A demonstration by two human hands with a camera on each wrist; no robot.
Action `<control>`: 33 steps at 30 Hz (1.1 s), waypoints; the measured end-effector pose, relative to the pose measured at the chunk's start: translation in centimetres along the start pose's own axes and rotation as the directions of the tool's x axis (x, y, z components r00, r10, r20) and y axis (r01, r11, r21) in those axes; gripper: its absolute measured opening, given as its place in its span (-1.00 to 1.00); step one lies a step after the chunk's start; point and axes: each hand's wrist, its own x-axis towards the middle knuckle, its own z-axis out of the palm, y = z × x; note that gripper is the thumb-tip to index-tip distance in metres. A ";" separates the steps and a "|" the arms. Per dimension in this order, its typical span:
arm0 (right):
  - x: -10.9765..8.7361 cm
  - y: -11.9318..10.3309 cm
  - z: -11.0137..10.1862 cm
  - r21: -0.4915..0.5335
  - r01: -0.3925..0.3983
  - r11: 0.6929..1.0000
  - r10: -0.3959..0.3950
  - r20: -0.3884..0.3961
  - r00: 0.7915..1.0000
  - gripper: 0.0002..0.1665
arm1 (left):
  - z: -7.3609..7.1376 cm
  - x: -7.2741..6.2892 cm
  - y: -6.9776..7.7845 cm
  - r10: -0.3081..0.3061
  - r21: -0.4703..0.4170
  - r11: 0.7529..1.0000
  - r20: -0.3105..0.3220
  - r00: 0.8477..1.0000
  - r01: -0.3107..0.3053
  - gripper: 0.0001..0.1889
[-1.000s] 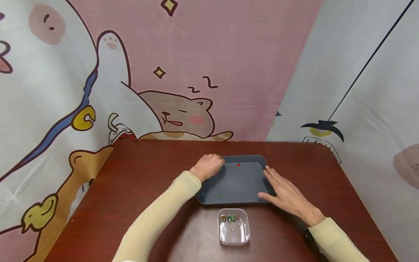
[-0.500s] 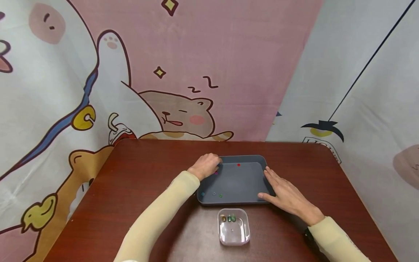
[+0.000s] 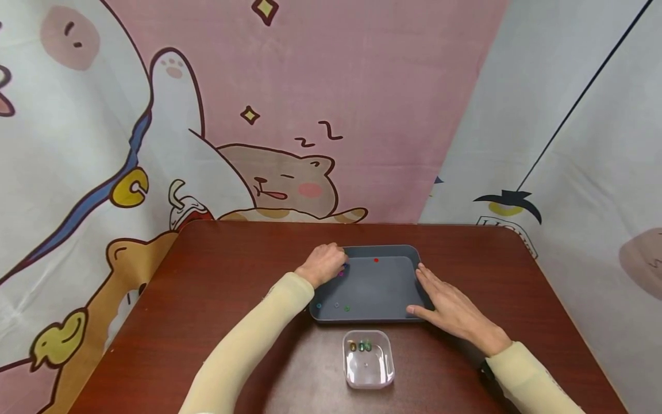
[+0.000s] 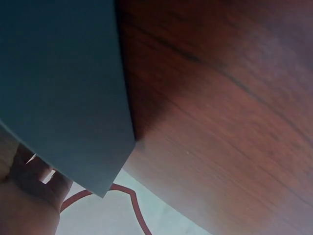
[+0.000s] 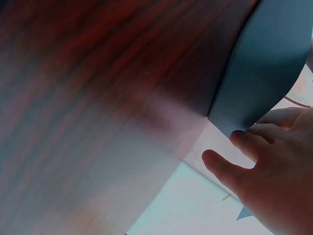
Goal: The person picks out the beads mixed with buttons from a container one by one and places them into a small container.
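Note:
A grey rectangular tray (image 3: 385, 287) lies on the table with several tiny coloured pieces in it. My left hand (image 3: 323, 264) reaches over its back left corner, fingers curled down, and pinches a small dark blue piece (image 3: 345, 265). Close by its fingertips lies a magenta piece (image 3: 340, 274). A red piece (image 3: 376, 260) sits near the back wall; a small blue ring (image 3: 318, 306) and a green ring (image 3: 347, 309) lie along the front left. My right hand (image 3: 455, 305) rests on the tray's right rim, fingers extended. The left wrist view shows mostly the tray's outer wall (image 4: 63, 88).
In front of the tray stands a clear square plastic container (image 3: 368, 368) with several shiny beads at its back. The brown wooden table (image 3: 248, 259) extends to both sides. A cartoon-printed cloth (image 3: 388, 115) hangs behind it.
My left hand has shifted slightly left, and a dark blue piece now shows at its fingertips. My right hand stays on the tray rim.

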 end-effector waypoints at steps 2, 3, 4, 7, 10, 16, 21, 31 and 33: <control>0.0 -0.1 0.0 0.001 0.003 1.000 -0.003 0.000 1.000 0.16 | 0.1 0.0 -0.1 -0.001 -0.003 1.000 0.008 1.000 0.001 -0.84; 0.0 -0.1 0.1 0.000 0.004 1.000 -0.004 0.000 1.000 0.16 | 0.1 0.0 -0.1 -0.002 -0.006 1.000 0.010 1.000 0.002 -0.84; 0.0 -0.1 0.0 -0.001 0.003 1.000 -0.003 0.001 1.000 0.16 | 0.1 0.0 -0.2 -0.002 -0.012 1.000 0.014 1.000 0.002 -0.84; 0.1 -0.2 -0.1 0.001 -0.004 1.000 0.004 0.008 1.000 0.17 | -0.1 -0.1 -0.5 -0.002 -0.043 0.999 0.014 1.000 0.003 -0.85; 0.1 -0.3 -0.2 0.007 -0.010 1.000 0.010 0.014 1.000 0.17 | -0.3 -0.2 -0.8 -0.002 -0.086 0.996 0.007 1.000 0.003 -0.85; 0.1 -0.1 -0.2 0.010 -0.018 1.000 0.018 0.026 0.999 0.17 | -1.5 -0.5 -1.2 0.019 -0.156 0.987 -0.039 0.999 -0.025 -0.81; 0.1 0.0 -0.2 0.008 -0.013 1.000 0.013 0.025 1.000 0.18 | -3.0 -1.4 -0.8 0.031 -0.222 0.974 -0.083 0.996 -0.049 -0.79; 0.1 -0.2 -0.3 0.002 -0.007 1.000 0.007 0.026 1.000 0.17 | -5.1 -4.2 1.3 0.154 -0.220 0.955 -0.210 0.966 -0.200 -0.83; 0.2 -0.2 -0.3 0.004 -0.007 1.000 0.007 0.026 1.000 0.17 | -5.4 -4.7 1.7 0.177 -0.216 0.949 -0.235 0.956 -0.229 -0.84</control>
